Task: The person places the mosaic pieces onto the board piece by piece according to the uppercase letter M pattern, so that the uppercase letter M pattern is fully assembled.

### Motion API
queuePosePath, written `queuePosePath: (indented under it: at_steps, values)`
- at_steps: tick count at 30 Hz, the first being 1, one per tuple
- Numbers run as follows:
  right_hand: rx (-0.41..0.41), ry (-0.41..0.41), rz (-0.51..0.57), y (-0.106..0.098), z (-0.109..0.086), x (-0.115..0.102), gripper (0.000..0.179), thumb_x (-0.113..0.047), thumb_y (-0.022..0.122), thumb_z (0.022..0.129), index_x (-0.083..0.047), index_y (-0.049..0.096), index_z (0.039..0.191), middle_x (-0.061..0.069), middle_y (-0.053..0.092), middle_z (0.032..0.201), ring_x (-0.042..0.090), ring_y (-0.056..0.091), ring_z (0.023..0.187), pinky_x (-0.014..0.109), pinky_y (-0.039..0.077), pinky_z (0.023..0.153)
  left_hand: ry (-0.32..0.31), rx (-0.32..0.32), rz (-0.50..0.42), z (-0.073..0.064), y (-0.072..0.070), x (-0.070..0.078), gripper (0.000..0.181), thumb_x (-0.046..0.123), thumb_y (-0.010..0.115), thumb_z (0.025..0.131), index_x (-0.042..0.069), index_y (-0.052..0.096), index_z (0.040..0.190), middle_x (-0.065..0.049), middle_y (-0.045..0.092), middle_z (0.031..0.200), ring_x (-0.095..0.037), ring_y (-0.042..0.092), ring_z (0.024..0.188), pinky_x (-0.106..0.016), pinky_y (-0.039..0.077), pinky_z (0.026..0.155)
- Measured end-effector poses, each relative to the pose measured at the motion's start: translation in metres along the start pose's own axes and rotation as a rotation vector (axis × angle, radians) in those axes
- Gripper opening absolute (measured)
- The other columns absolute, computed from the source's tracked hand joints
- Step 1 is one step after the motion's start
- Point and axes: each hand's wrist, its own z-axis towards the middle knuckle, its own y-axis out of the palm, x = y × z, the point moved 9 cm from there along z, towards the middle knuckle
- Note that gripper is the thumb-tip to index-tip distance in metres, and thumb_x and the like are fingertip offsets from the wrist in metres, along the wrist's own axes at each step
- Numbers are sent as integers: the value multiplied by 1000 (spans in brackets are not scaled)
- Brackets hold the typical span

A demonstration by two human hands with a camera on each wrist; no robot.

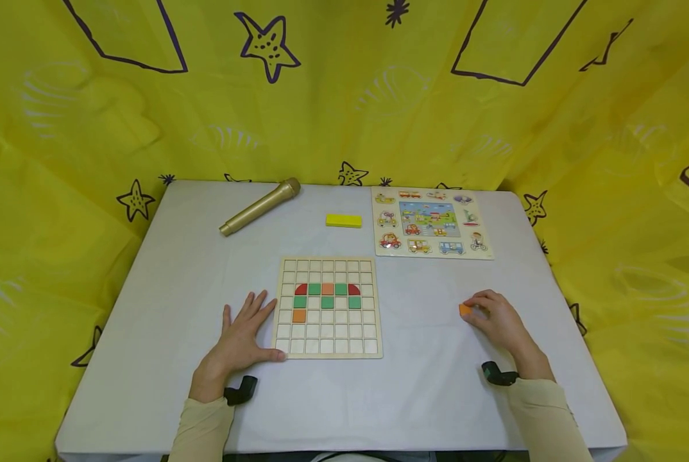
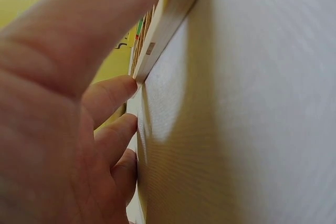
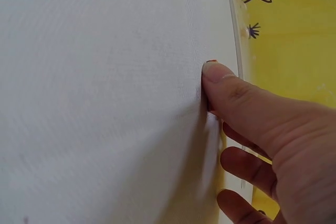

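Observation:
A wooden grid board (image 1: 328, 346) lies mid-table, with red, green and orange tiles set in some of its cells. Along its left edge rests my left hand (image 1: 242, 340), fingers spread; the thumb touches the lower left corner. The left wrist view shows that thumb against the side of the board (image 2: 173, 24). Well to the right of the board, my right hand (image 1: 501, 324) pinches an orange tile (image 1: 464, 309) between thumb and fingers, at the table surface. In the right wrist view the thumb hides most of the tile.
Behind the board lie a gold microphone (image 1: 260, 206) on the left and a yellow block (image 1: 343, 221). A picture puzzle with vehicles (image 1: 433, 250) lies at the back right. The white-covered table (image 1: 414, 398) is enclosed by a yellow patterned curtain (image 1: 333, 96).

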Motion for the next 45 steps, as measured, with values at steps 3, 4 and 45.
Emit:
queuePosePath:
  at_steps: [3,4,45]
  values:
    - [-2,4,-8,0,0,0,23,-7,80,80,3,72,99,16,59,105,38,52,100,54,40,88,2,1,3,0,0,0,117,60,86,59,7,37,151,-16,20,159,-37,7,146,-68,-9,105]
    - [-5,7,-9,0,1,0,23,-7,80,81,3,72,99,16,59,104,38,52,100,55,40,88,1,0,3,0,0,1,117,61,85,59,8,37,151,-16,20,159,-37,7,146,-68,-9,105]
    - [-20,-111,92,44,49,-76,26,-16,79,83,-4,73,105,8,66,105,30,54,104,48,42,92,-8,-19,-3,0,1,-1,117,62,85,59,9,36,152,-15,18,160,-36,6,146,-67,-10,106]
